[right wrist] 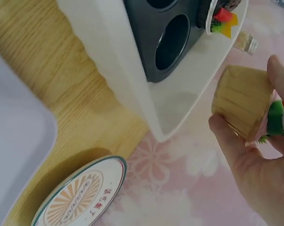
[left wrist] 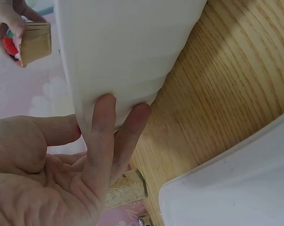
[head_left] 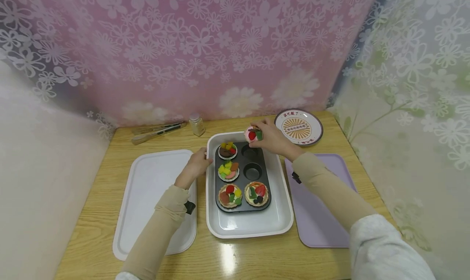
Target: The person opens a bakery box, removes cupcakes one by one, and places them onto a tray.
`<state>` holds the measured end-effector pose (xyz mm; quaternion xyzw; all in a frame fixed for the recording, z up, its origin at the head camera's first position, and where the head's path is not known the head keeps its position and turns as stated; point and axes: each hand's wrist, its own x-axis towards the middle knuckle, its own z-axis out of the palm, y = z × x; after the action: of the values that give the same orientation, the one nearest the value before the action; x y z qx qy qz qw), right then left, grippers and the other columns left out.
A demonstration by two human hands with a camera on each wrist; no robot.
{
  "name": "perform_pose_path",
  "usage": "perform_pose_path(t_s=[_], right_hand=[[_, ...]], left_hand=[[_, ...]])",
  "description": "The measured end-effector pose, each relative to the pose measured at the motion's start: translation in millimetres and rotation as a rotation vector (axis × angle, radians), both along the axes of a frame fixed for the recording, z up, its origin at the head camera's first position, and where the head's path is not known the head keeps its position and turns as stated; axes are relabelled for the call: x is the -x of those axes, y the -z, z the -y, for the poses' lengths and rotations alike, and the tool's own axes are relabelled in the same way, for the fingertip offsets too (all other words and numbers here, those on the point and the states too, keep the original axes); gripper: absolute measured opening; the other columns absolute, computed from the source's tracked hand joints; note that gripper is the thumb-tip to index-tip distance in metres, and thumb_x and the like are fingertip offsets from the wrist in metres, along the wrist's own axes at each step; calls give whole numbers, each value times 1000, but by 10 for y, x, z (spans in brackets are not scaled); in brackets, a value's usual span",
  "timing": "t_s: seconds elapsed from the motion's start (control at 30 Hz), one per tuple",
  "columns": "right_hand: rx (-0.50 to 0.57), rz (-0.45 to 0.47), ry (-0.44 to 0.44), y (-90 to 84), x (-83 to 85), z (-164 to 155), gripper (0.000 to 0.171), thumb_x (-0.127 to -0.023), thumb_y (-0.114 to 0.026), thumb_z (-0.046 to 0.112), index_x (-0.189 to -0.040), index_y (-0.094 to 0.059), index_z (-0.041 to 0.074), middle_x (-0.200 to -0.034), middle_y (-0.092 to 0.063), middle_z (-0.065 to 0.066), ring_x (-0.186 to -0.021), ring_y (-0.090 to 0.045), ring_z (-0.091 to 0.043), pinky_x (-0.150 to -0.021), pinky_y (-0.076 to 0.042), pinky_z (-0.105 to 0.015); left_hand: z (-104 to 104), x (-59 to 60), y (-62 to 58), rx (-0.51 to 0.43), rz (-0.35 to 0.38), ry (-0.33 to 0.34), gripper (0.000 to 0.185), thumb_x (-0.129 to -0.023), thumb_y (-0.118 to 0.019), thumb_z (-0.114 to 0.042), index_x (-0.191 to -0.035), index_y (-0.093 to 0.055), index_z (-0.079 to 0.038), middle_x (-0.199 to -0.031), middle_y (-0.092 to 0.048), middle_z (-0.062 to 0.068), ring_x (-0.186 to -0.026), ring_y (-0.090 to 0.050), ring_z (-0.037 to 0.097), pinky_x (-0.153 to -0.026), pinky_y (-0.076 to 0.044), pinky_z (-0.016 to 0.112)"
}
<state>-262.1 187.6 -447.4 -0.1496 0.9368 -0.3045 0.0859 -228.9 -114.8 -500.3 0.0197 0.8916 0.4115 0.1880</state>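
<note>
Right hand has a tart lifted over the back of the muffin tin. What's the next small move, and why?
Probably lower the toy tart in the right hand into the empty back-right cup just below it. Four cups of the muffin tin already hold tarts and two on the right stand empty, while the left hand rests on the white tray's rim, steadying it.

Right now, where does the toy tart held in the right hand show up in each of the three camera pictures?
Head view: the toy tart sits top centre, pinched by the right hand above the muffin tin's empty back cup.
Left wrist view: it shows in the top left corner, wooden base toward the camera.
Right wrist view: it fills the right side, held between thumb and fingers.
Shared landmark: the white tray.
</note>
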Motion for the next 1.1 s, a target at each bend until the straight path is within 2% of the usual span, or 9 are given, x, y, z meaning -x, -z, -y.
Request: perform_pose_path(t_s=[0.23, 0.53, 0.8, 1.1], right_hand=[[41, -109, 77, -95, -91, -186, 81, -90, -86, 25, -159, -46, 9, -149, -41, -23, -125, -56, -37, -107, -53, -53], [-7, -87, 132, -103, -245, -526, 80, -90, -85, 19, -158, -45, 7, -142, -41, -24, -124, -53, -38, -108, -53, -55], [8, -77, 144, 72, -383, -725, 77, -89, -85, 15, -155, -48, 3, -138, -42, -26, -122, -52, -39, -108, -52, -56], [16, -96, 161, 282, -530, -915, 76, -88, -84, 8, -153, -47, -3, -141, -40, -32, -125, -51, -44, -110, -48, -60]], left_hand=[[19, -14, 27, -19, 14, -8, 56, -109, -54, -16, -161, -36, -5, -142, -61, 28, -121, -67, 40, -86, -63, 44], [5, -34, 3, -49, 19, -5, 56, -109, -54, -14, -162, -36, -4, -142, -61, 30, -121, -67, 41, -84, -65, 46], [7, -31, 36, -57, 15, -15, 56, -109, -54, -15, -161, -36, -5, -143, -61, 29, -122, -66, 42, -86, -65, 47], [6, -34, 43, -57, 21, -19, 57, -109, -54, -17, -163, -35, -7, -143, -61, 28, -122, -67, 41, -85, -65, 46]])
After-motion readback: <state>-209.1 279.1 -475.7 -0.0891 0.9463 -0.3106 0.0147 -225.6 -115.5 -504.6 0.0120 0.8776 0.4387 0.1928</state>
